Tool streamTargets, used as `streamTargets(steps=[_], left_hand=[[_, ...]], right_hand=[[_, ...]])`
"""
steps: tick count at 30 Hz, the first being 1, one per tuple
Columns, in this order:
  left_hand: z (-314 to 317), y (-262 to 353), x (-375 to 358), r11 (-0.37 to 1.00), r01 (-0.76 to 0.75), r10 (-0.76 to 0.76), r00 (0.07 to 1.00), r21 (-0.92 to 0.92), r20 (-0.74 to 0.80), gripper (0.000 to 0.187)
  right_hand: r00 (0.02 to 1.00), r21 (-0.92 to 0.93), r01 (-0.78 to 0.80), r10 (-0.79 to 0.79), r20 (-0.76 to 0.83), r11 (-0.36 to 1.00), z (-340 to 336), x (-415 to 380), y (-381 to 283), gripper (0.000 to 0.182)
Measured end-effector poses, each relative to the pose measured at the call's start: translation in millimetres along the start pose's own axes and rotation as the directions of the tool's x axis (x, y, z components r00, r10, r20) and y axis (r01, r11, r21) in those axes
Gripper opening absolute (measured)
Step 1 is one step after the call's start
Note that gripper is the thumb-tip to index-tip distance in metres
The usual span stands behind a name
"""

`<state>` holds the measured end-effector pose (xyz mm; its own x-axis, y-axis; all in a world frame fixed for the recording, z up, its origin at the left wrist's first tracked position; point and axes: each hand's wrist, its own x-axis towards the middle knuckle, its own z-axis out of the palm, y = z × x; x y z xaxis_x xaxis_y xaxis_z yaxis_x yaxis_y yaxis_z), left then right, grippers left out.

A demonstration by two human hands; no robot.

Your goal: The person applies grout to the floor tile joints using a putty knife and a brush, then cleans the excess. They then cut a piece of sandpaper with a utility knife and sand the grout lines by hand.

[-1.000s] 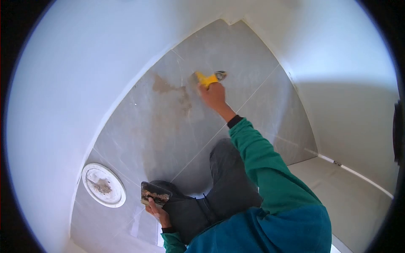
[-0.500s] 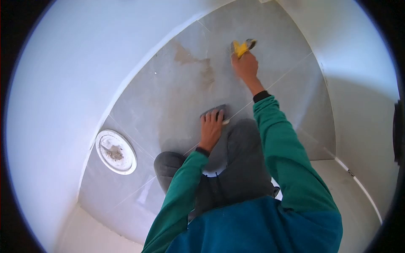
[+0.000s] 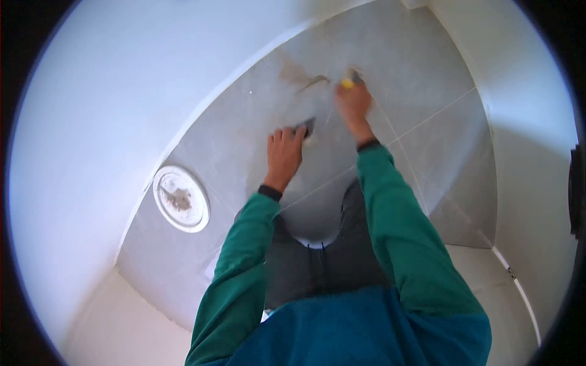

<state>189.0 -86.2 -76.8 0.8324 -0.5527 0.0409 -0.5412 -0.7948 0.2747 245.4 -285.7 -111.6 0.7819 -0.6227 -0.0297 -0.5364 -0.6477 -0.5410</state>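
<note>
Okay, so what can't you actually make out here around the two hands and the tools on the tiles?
Head view only:
- Yellow-handled tool: the right hand covers the handle; its working end is too small and blurred to tell.
- Dark tool: mostly under the left hand; only a corner shows.
- White lid: the smear on it is too small to identify.
</note>
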Motion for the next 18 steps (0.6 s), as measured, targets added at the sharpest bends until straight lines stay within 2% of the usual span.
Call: streamTargets(steps=[1, 3, 4, 6, 8, 9, 10, 11, 12, 13, 15, 16, 17, 18], left_hand=[[1, 2, -37, 1.0, 0.019, -0.018, 0.998, -0.013, 0.065, 0.035], [6, 13, -95, 1.0, -0.018, 0.019, 0.991, -0.004, 0.131, 0.038], [10, 16, -103, 1.0, -0.009, 0.008, 0.992, 0.009, 0.125, 0.038], [20, 23, -112, 0.996, -0.082, 0.086, 0.986, -0.034, 0.141, 0.037], [29, 20, -78, 0.998, -0.041, 0.043, 0.998, -0.049, 0.037, 0.037], [36, 11, -55, 0.999, -0.016, 0.015, 1.0, -0.052, -0.015, 0.036], [38, 4, -28, 1.0, 0.003, -0.004, 0.999, -0.02, -0.05, 0.035], [36, -1, 1, 1.0, 0.027, -0.026, 0.996, 0.01, -0.088, 0.033], [35, -9, 24, 1.0, 0.01, -0.007, 0.991, 0.024, -0.13, 0.029], [34, -16, 40, 0.999, 0.0, 0.006, 0.986, 0.038, -0.168, 0.026], [23, -29, 54, 0.999, 0.021, -0.019, 0.995, 0.028, -0.095, 0.014], [9, -38, 46, 0.998, 0.061, -0.059, 0.995, 0.03, -0.081, 0.014], [-7, -48, 42, 0.975, 0.18, -0.197, 0.972, -0.132, -0.131, 0.01], [-24, -59, 42, 0.919, 0.265, -0.324, 0.93, -0.293, -0.176, 0.014]], right_hand=[[0.989, 0.035, 0.122, -0.125, 0.083, 0.992, 21, 7, -22, 0.033], [0.934, 0.047, 0.183, -0.189, 0.302, 0.982, 21, 26, -69, 0.035], [0.931, 0.059, 0.193, -0.202, 0.304, 0.979, 13, 30, -78, 0.035], [0.937, 0.049, 0.121, -0.13, 0.323, 0.991, 0, 36, -86, 0.033], [0.967, 0.038, 0.142, -0.147, 0.206, 0.989, -18, 29, -53, 0.036], [0.983, 0.06, 0.057, -0.066, 0.17, 0.997, -42, 19, -34, 0.039], [0.987, 0.057, 0.077, -0.085, 0.137, 0.995, -54, 15, 9, 0.042], [0.987, -0.132, 0.072, -0.052, 0.15, 0.989, -80, 11, 33, 0.043], [0.997, -0.049, 0.065, -0.063, 0.042, 0.997, -94, 2, 70, 0.046], [0.999, -0.276, -0.038, 0.046, 0.023, 0.96, -111, -4, 86, 0.047], [0.995, -0.315, -0.049, 0.019, -0.095, 0.948, -92, -22, 125, 0.047], [0.998, -0.32, -0.021, 0.003, -0.056, 0.947, -87, -31, 114, 0.047], [0.984, -0.363, 0.159, -0.117, 0.133, 0.918, -81, -34, 96, 0.044], [0.926, -0.37, 0.332, -0.225, 0.304, 0.868, -73, -34, 74, 0.042]])
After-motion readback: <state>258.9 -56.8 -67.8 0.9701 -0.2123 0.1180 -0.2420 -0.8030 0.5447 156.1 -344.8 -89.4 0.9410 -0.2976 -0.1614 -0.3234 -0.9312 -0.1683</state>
